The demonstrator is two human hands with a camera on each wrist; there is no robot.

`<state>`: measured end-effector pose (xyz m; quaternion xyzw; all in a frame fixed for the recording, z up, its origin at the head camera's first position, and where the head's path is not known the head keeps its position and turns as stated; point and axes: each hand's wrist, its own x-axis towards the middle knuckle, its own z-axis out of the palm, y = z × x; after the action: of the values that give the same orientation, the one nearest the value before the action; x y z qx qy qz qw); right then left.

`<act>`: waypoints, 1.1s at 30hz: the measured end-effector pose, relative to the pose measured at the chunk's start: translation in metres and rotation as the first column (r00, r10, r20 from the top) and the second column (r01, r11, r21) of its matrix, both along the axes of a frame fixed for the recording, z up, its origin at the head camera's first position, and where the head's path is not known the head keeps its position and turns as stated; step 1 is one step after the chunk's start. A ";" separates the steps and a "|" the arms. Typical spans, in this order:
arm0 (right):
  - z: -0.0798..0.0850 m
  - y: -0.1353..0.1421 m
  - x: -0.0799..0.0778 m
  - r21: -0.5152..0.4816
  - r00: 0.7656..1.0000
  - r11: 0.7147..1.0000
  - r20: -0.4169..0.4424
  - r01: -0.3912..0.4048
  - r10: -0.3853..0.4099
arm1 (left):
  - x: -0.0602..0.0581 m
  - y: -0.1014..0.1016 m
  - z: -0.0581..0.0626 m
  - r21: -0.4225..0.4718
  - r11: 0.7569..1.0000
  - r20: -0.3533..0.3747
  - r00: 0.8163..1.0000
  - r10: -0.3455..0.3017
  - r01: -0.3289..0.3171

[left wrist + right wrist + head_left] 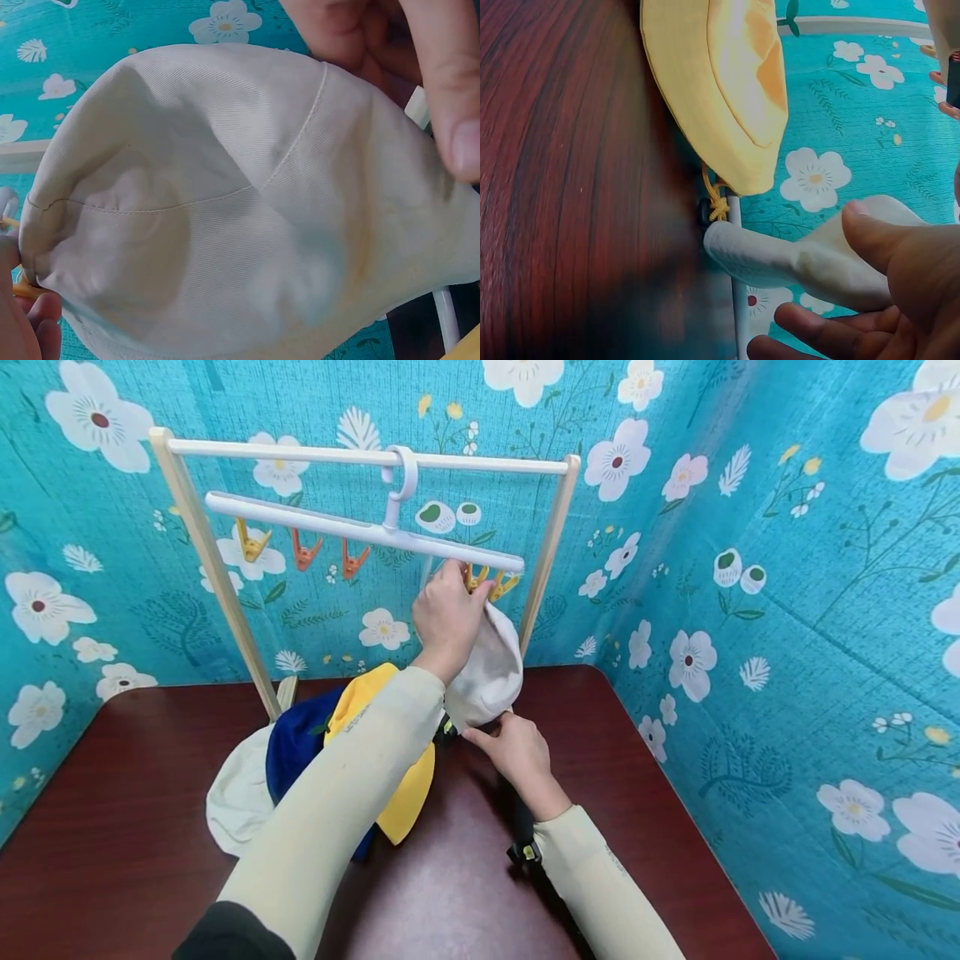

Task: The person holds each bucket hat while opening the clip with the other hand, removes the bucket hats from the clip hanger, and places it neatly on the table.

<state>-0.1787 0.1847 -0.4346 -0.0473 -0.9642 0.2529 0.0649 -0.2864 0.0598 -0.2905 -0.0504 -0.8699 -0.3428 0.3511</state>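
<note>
An off-white cloth hat [487, 672] hangs below the right end of a white hanger [360, 531], held between both hands. My left hand [448, 622] pinches a yellow clip [480, 578] at the hat's upper edge. Lower down, my right hand [519, 758] grips the hat's lower edge, thumb on one side and fingers on the other. The left wrist view shows the hat's [225, 187] seamed panels filling the middle, with the clip [28, 289] at its left edge. In the right wrist view the hat [817, 262] lies between the right thumb and fingers.
The hanger hooks over a wooden rack [330, 453], tilting down to the right. Orange clips [305, 552] and more yellow ones hang along it. A yellow hat [405, 797], a dark blue hat [296, 747] and another white hat [240, 793] lie on the brown table [450, 893].
</note>
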 end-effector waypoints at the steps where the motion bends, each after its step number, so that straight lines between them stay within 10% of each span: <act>1: 0.000 -0.001 -0.001 -0.009 1.000 1.000 -0.006 0.007 -0.007 | 0.000 0.000 0.000 0.000 1.000 -0.004 1.000 0.001 -0.001; 33: 0.009 0.001 -0.013 -0.093 0.983 0.989 -0.137 0.113 -0.125 | -0.001 0.003 0.006 0.058 0.998 0.044 0.999 -0.019 0.016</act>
<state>-0.1917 0.1860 -0.4258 -0.0895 -0.9408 0.2921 0.1466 -0.2876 0.0626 -0.2846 -0.0402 -0.8667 -0.3719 0.3300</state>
